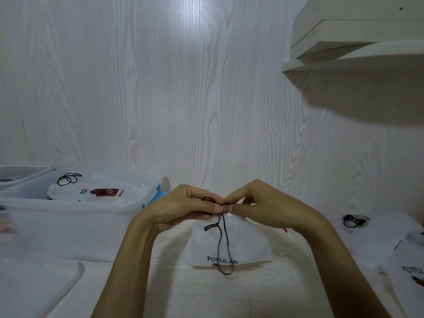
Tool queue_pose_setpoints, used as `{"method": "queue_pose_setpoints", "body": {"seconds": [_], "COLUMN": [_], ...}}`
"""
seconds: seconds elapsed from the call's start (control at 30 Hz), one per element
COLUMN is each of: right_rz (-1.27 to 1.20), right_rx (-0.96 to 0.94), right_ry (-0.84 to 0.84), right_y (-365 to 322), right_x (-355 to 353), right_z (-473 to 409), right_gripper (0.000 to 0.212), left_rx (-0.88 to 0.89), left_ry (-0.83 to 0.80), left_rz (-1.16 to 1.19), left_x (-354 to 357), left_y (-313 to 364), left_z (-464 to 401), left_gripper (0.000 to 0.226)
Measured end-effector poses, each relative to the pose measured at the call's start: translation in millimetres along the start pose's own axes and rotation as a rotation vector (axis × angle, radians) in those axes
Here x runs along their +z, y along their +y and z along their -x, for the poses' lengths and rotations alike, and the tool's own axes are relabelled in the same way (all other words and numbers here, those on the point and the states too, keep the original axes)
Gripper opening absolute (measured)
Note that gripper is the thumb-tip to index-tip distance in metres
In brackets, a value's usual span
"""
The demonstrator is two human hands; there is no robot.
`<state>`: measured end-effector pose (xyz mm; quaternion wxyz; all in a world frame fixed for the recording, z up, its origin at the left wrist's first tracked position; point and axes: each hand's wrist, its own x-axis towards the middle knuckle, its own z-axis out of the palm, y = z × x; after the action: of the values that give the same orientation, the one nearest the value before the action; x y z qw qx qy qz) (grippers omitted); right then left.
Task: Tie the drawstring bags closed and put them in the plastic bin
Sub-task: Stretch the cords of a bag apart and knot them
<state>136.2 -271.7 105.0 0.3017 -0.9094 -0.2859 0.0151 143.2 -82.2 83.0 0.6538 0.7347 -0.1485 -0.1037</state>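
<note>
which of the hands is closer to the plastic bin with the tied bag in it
Left. The left hand is just right of the plastic bin, close to its blue-handled end. The right hand is beyond it, farther right, both pinching the black drawstring.

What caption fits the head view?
Both hands pinch the black drawstring atop a white bag.

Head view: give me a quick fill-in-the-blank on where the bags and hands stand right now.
1. Both hands, left hand and right hand, pinch the black ____ at the top of the bag.
2. That bag's printed word reads ____.
3. One tied bag already lies inside the plastic ____.

Missing words: drawstring; POPULAR; bin
</note>
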Motion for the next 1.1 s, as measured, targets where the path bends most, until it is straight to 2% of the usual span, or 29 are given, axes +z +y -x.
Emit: {"method": "queue_pose_setpoints", "body": {"seconds": [0.17, 0.37, 0.5, 0.63, 0.8, 0.9, 1.0, 1.1], "right_rz": [-0.191, -0.381, -0.376, -0.338, -0.346, -0.406, -0.677, -0.805], "right_rx": [0.000, 0.027, 0.092, 0.121, 0.036, 0.025, 0.126, 0.177], "right_ry": [0.020, 0.140, 0.215, 0.265, 0.315, 0.281, 0.197, 0.155], "right_y": [7, 6, 7, 9, 8, 12, 18, 21], "right_x": [-1, 8, 12, 11, 10, 8, 6, 8], "right_z": [0, -7, -12, -14, -12, -11, -12, -15], "right_gripper": [0.017, 0.010, 0.013, 0.014, 0.009, 0.018, 0.037, 0.026], "left_rx": [0.060, 0.175, 0.259, 0.327, 0.446, 0.496, 0.527, 0.545], "left_ry": [0.002, 0.084, 0.160, 0.265, 0.381, 0.420, 0.420, 0.402], "left_rz": [-0.012, -0.054, -0.165, -0.232, -0.241, -0.217, -0.178, -0.164], "left_x": [1, -3, -5, -3, 5, 6, 5, 5], "left_y": [1, 2, 6, 7, 3, 0, -2, -4], "left_z": [1, 4, 5, 1, -8, -11, -11, -12], "left_gripper": [0.038, 0.035, 0.018, 0.020, 0.021, 0.021, 0.016, 0.014]}}
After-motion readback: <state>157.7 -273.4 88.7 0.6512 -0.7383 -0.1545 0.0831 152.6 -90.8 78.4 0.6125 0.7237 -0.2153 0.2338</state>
